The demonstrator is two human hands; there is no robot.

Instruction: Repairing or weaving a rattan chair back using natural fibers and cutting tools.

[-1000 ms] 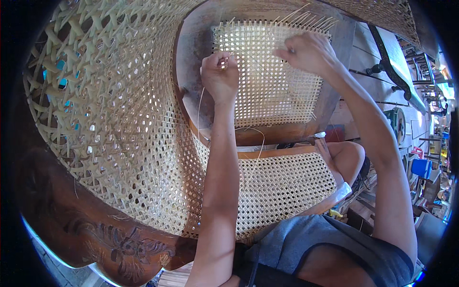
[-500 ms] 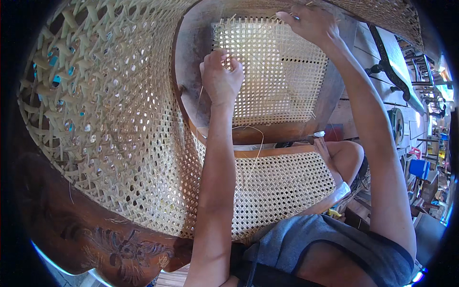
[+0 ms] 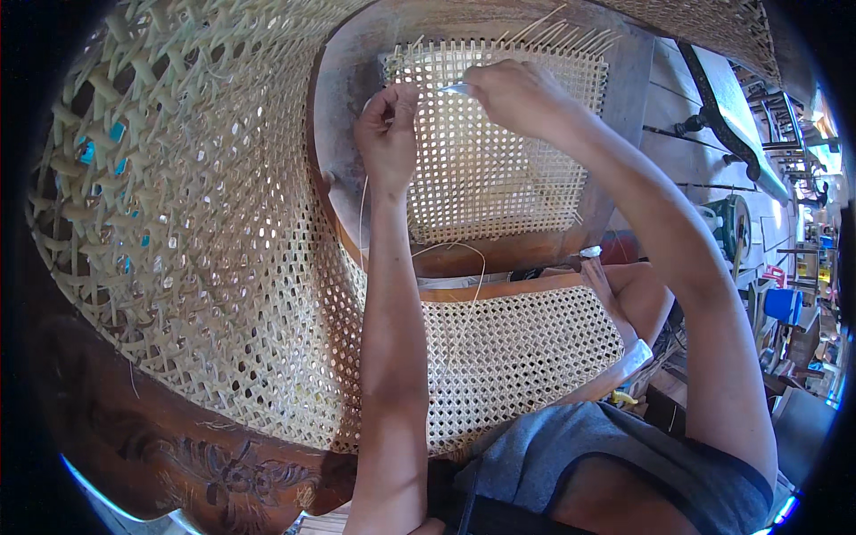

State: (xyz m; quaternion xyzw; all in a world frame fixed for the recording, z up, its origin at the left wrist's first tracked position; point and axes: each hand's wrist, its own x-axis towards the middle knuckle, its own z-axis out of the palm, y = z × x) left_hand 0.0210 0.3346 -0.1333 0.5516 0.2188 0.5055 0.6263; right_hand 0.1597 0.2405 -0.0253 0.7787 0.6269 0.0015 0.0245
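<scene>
Square-meshed woven cane [image 3: 499, 169] fills the opening of a chair's wooden seat frame [image 3: 352, 116]. Over its left edge my left hand [image 3: 390, 125] is closed in a pinch on a thin cane strand [image 3: 364, 209]. The strand trails down past the wrist; its end at the fingertips is hidden. My right hand [image 3: 517, 98] is closed on a small pointed metal tool [image 3: 456, 89], whose tip points left toward the left fingertips without touching them. Several loose cane ends [image 3: 571, 37] stick out beyond the panel's far right edge.
A large curved cane back [image 3: 205, 223] with a carved wooden rim [image 3: 223, 473] stands at the left. Cane webbing [image 3: 526, 348] lies nearer me. To the right are a dark curved furniture leg [image 3: 713, 116] and a blue container [image 3: 783, 306].
My right hand has come left and nearer from the panel's far edge, bringing the pointed tool beside my left hand. My left hand has shifted slightly left.
</scene>
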